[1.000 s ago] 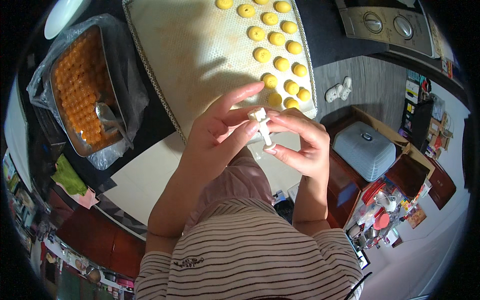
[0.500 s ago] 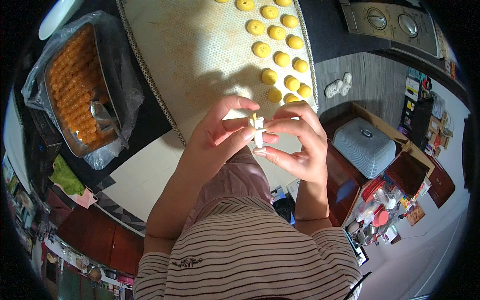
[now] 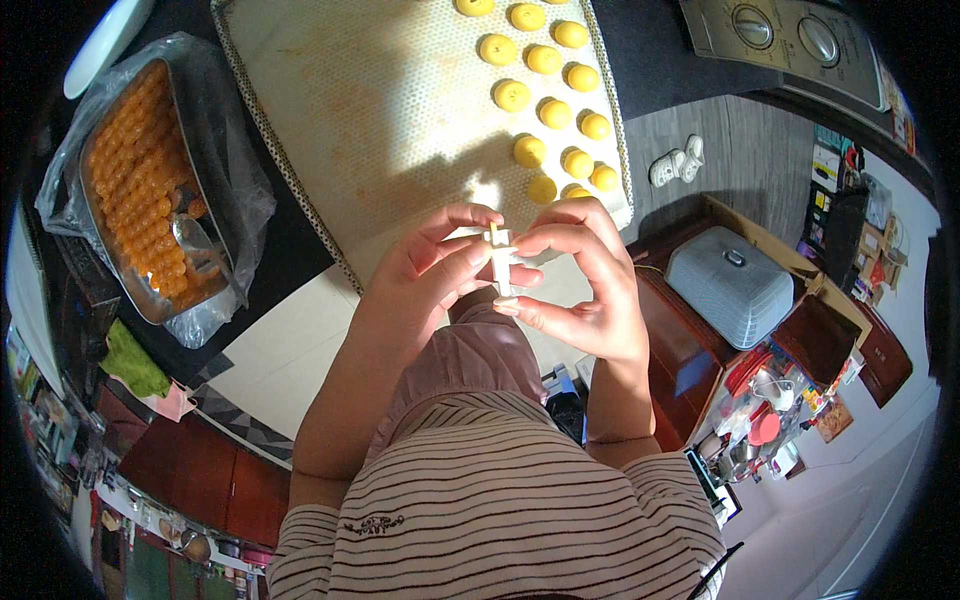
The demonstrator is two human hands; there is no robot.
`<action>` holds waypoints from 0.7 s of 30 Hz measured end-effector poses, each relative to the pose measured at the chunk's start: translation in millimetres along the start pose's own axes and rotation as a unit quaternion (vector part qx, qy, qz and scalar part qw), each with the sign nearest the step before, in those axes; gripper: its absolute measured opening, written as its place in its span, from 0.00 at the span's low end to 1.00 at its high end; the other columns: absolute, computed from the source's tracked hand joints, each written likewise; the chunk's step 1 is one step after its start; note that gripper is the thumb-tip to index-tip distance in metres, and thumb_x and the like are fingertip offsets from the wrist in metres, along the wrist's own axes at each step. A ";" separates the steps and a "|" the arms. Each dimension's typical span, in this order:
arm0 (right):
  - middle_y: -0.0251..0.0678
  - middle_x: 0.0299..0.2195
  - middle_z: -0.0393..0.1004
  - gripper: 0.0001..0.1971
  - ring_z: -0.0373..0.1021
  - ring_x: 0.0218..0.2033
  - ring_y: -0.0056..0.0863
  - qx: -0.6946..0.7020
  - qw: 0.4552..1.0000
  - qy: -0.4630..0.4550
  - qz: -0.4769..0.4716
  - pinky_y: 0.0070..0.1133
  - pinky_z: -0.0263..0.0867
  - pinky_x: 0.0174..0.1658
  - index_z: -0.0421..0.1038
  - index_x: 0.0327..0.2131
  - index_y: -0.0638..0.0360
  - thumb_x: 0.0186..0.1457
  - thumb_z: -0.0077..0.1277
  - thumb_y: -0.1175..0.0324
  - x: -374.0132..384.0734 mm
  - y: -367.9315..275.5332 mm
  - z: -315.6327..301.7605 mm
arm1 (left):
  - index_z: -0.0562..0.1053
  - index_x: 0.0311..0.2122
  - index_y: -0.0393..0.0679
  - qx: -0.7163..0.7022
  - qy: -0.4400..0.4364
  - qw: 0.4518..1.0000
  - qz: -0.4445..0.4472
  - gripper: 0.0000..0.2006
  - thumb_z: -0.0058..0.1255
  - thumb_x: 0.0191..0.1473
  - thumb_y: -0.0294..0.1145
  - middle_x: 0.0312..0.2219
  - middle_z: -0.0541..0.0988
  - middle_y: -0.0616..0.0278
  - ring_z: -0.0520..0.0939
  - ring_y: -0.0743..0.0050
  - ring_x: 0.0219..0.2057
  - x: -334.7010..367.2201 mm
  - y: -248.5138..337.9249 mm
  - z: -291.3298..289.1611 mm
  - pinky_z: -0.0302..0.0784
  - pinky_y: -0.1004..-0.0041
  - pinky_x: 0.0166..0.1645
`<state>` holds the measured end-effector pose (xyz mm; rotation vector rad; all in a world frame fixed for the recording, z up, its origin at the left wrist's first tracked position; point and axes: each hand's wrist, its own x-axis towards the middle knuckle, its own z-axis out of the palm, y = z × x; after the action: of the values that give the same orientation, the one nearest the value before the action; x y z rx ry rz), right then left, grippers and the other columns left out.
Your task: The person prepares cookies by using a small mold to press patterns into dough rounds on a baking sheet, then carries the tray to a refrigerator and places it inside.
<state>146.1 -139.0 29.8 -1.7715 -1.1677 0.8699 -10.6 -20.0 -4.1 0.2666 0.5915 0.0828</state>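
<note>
Left hand (image 3: 420, 275) and right hand (image 3: 590, 290) pinch a small white tool (image 3: 502, 272) between them

Seen from above, a person in a striped top holds the tool in front of the body, at the near edge of a large pale tray (image 3: 335, 120). The left thumb and fingers are clamped on its left side, toward the far end. The right hand is closed on it too, thumb at the near end and fingertips farther up. A bit of yellow material (image 3: 493, 231) shows at the tool's far end. Small yellow rounds (image 3: 512, 95) stand in staggered rows along the tray's right side. Left of the tray, a metal pan (image 3: 143, 290) on clear plastic (image 3: 245, 185) holds glossy orange balls (image 3: 128, 170) and a spoon (image 3: 190, 232). White shoes (image 3: 677, 163) sit on the floor at right.
</note>
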 end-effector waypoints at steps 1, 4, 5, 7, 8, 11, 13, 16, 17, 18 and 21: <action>0.39 0.40 0.70 0.23 0.68 0.41 0.37 0.000 1.000 0.000 0.000 0.27 0.65 0.44 0.73 0.39 0.58 0.36 0.68 0.68 -0.1 0.2 -0.1 | 0.66 0.50 0.37 0.000 0.000 1.000 0.000 0.14 0.46 0.59 0.27 0.38 0.77 0.52 0.82 0.54 0.41 0.3 -0.5 -0.6 0.78 0.64 0.45; 0.40 0.41 0.69 0.24 0.68 0.43 0.38 0.012 1.000 -0.009 0.001 0.27 0.64 0.45 0.73 0.40 0.58 0.36 0.68 0.68 0.3 0.6 -0.6 | 0.66 0.49 0.37 -0.028 -0.011 1.000 0.001 0.14 0.47 0.59 0.28 0.38 0.77 0.51 0.82 0.52 0.40 0.9 -1.7 -2.6 0.78 0.64 0.45; 0.40 0.41 0.69 0.24 0.68 0.43 0.38 0.011 1.000 -0.012 -0.005 0.27 0.64 0.45 0.73 0.41 0.58 0.36 0.67 0.68 1.1 0.3 -1.6 | 0.67 0.49 0.37 -0.037 -0.015 0.999 -0.001 0.14 0.47 0.59 0.27 0.39 0.77 0.51 0.82 0.52 0.40 0.9 -1.9 -3.4 0.78 0.64 0.44; 0.40 0.41 0.69 0.24 0.68 0.43 0.37 0.009 1.000 -0.015 -0.010 0.27 0.64 0.46 0.72 0.41 0.58 0.36 0.67 0.68 1.5 0.0 -2.2 | 0.67 0.49 0.37 -0.048 -0.019 0.999 -0.003 0.14 0.47 0.58 0.27 0.39 0.77 0.51 0.82 0.52 0.40 1.3 -2.0 -2.8 0.79 0.64 0.44; 0.40 0.41 0.69 0.24 0.68 0.44 0.37 0.012 1.000 -0.014 -0.006 0.27 0.64 0.46 0.73 0.41 0.58 0.36 0.67 0.69 1.2 -0.1 -2.2 | 0.67 0.49 0.37 -0.036 -0.009 0.999 -0.001 0.14 0.47 0.59 0.27 0.39 0.77 0.51 0.82 0.52 0.40 1.7 -2.1 -1.1 0.79 0.64 0.44; 0.40 0.41 0.69 0.23 0.68 0.44 0.37 0.018 1.000 -0.015 -0.001 0.27 0.64 0.46 0.73 0.41 0.58 0.36 0.67 0.69 0.6 1.7 -2.1 | 0.67 0.48 0.37 -0.026 0.002 1.000 0.001 0.13 0.47 0.59 0.27 0.38 0.77 0.51 0.82 0.53 0.40 2.1 -3.7 -1.3 0.80 0.64 0.44; 0.40 0.41 0.69 0.23 0.68 0.44 0.37 0.021 1.000 -0.016 0.002 0.27 0.64 0.46 0.73 0.41 0.58 0.36 0.67 0.69 0.5 2.5 -2.1 | 0.67 0.48 0.38 -0.029 0.002 1.000 -0.001 0.12 0.47 0.59 0.27 0.38 0.77 0.51 0.82 0.53 0.41 2.3 -4.2 -1.8 0.80 0.64 0.44; 0.40 0.41 0.69 0.23 0.68 0.43 0.37 0.020 1.000 -0.012 0.002 0.27 0.64 0.45 0.73 0.41 0.58 0.36 0.67 0.69 0.7 2.2 -1.2 | 0.66 0.48 0.38 -0.028 0.005 1.000 0.003 0.12 0.47 0.60 0.27 0.39 0.77 0.50 0.82 0.53 0.40 2.1 -4.4 -3.3 0.80 0.64 0.45; 0.40 0.41 0.69 0.23 0.68 0.43 0.37 0.021 1.000 -0.010 0.007 0.27 0.64 0.45 0.73 0.41 0.58 0.36 0.67 0.69 0.6 2.0 -0.7 | 0.66 0.48 0.39 -0.043 0.001 0.999 -0.003 0.12 0.47 0.60 0.27 0.39 0.77 0.49 0.82 0.54 0.41 2.5 -5.6 -5.5 0.80 0.64 0.45; 0.40 0.41 0.69 0.23 0.68 0.43 0.37 0.021 1.000 -0.008 0.011 0.26 0.64 0.45 0.73 0.41 0.58 0.36 0.67 0.69 0.7 1.9 -0.3 | 0.65 0.49 0.39 -0.058 -0.004 0.998 -0.009 0.13 0.47 0.60 0.27 0.40 0.77 0.49 0.82 0.54 0.41 2.8 -6.3 -6.8 0.79 0.64 0.45; 0.39 0.40 0.70 0.25 0.68 0.42 0.36 0.013 1.000 -0.009 0.007 0.26 0.64 0.45 0.73 0.42 0.59 0.36 0.67 0.69 2.7 2.9 0.3 | 0.64 0.51 0.39 -0.070 0.009 0.997 -0.007 0.15 0.47 0.60 0.27 0.40 0.77 0.48 0.82 0.54 0.41 2.5 -5.6 -5.4 0.79 0.64 0.46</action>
<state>147.8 -137.1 26.8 -1.7558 -1.1515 0.9076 -11.6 -23.7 -11.3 0.1256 0.6020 0.1126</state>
